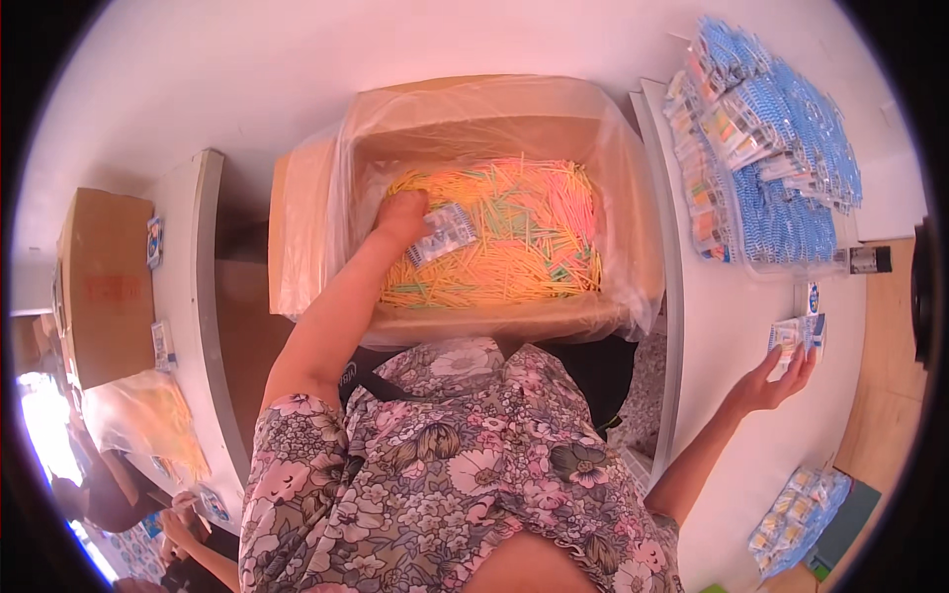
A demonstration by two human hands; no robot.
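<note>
In front of me a cardboard box (474,99) lined with clear plastic holds a heap of thin sticks (514,267) in yellow, orange, pink and green. My left hand (403,212) is down inside it with fingers curled at the sticks' left side; its fingertips are hidden. Right beside that hand is a small clear printed packet (447,234), and whether I grip it is unclear. Out on the right-hand table, my right hand (776,383) has its fingers apart, their tips at the lower edge of another small printed packet (794,336).
On the right table (732,326) a clear tub (736,237) is piled with filled blue-and-clear packets (791,128). More packets (799,519) lie nearer me. At left stand another table (193,296) and a brown carton (109,287). A co-worker's hands (178,519) show at lower left.
</note>
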